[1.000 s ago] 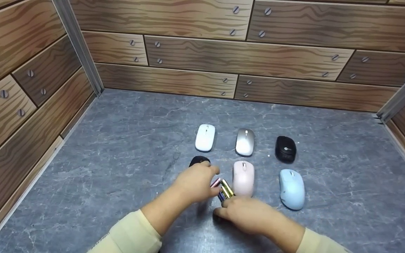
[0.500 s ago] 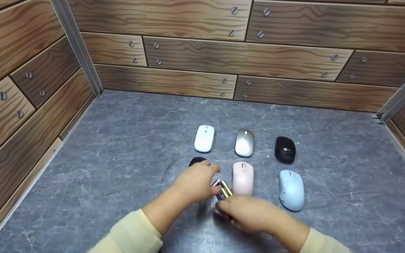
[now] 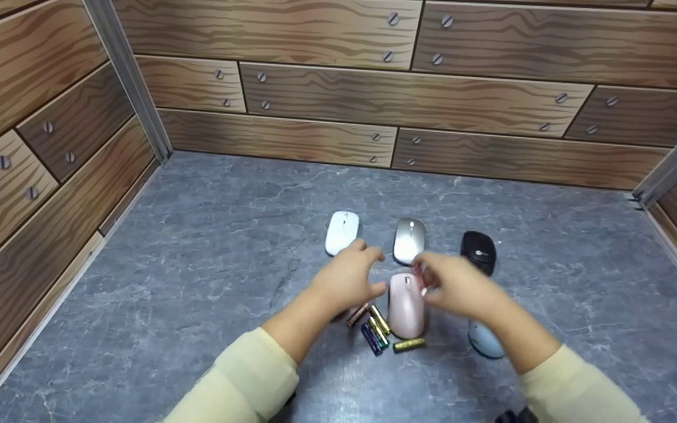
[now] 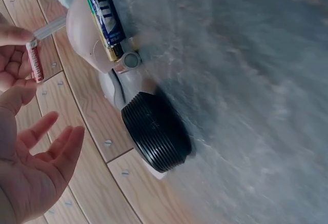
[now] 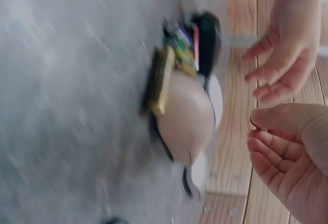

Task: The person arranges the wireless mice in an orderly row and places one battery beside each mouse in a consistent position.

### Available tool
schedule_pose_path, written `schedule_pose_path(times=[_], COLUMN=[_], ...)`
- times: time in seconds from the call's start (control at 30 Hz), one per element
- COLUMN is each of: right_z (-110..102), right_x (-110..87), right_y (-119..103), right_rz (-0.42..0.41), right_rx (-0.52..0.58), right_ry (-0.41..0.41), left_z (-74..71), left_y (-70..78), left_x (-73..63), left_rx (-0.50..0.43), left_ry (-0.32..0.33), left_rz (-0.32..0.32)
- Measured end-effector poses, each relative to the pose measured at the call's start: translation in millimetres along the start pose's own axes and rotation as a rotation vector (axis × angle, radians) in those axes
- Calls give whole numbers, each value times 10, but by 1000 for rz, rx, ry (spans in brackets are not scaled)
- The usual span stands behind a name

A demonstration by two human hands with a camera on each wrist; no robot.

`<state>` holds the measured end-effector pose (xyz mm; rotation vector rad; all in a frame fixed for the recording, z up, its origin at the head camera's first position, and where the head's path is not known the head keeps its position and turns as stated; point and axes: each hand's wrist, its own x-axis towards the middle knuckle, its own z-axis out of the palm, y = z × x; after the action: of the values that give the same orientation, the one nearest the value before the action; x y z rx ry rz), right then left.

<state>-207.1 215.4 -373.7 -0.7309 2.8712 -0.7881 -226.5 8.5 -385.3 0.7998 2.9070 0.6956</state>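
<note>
My right hand (image 3: 462, 285) is raised above the pink mouse (image 3: 406, 311), pinching a red and white battery (image 4: 35, 61) between thumb and fingers. My left hand (image 3: 347, 279) hovers opposite, fingers spread and slightly bent, holding nothing. Below it on the table lie several batteries side by side, among them a blue one (image 3: 372, 339) and a gold one (image 3: 379, 320). Another gold battery (image 3: 409, 345) lies apart, just before the pink mouse. A black ribbed mouse (image 4: 156, 131) shows in the left wrist view; my left hand hides it from the head view.
Behind the hands stand a white mouse (image 3: 342, 232), a silver mouse (image 3: 409, 239) and a black mouse (image 3: 478, 251). My right forearm partly covers a light blue mouse (image 3: 485, 343). Wood-patterned walls (image 3: 315, 138) bound the grey table (image 3: 197, 264).
My right hand has risen from the batteries, forward and right, with the red and white battery. My left hand has moved forward and right, off the batteries, uncovering more of them.
</note>
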Motion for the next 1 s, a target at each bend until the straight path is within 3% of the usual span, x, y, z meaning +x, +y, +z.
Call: schedule_pose_path(times=[0.23,0.47,0.83,1.0], right_z=[-331,-450,-433,-420], right_x=[74,52,-68,-108], right_y=[373,753,1262,1429], right_rz=[171,322,397,443], right_rx=[-27,-73,-169,-192], right_ry=[131,140,174,112], left_z=[15,111,186,179], left_y=[-5,8,16,32], left_x=[231,390,435,421], left_rx=[-39,-39,-33,-41], left_ry=[43,-6,-1,-4], left_rz=[-27,-72,-66,-51])
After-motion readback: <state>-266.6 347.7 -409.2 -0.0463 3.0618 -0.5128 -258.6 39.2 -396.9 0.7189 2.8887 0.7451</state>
